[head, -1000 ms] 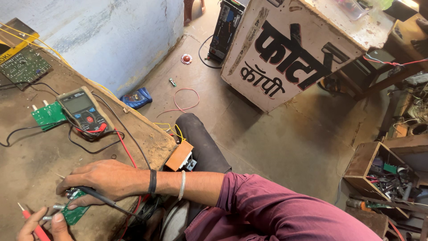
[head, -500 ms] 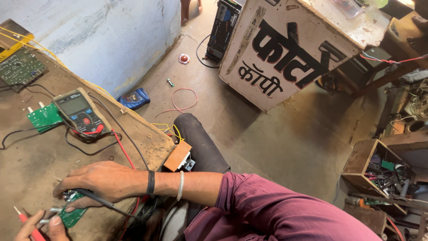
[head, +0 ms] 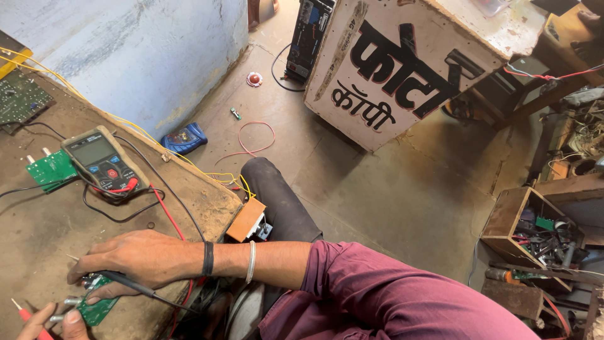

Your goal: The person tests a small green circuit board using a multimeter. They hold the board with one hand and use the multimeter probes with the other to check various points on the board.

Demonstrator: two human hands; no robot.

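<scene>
right hand (head: pixel 135 258) closed around thin black probe (head: pixel 129 284), tip on small green circuit board (head: pixel 97 306) at workbench edge. left hand (head: pixel 53 321) pinching red probe (head: pixel 26 313), also closed. probe long axis roughly level, tip pointing left. risk: tip skidding, bridging contacts; trailing black lead snagging.

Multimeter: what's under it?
The multimeter lies on the wooden workbench, overlapping a green circuit board and black lead wire. Anything else beneath is hidden.
</scene>
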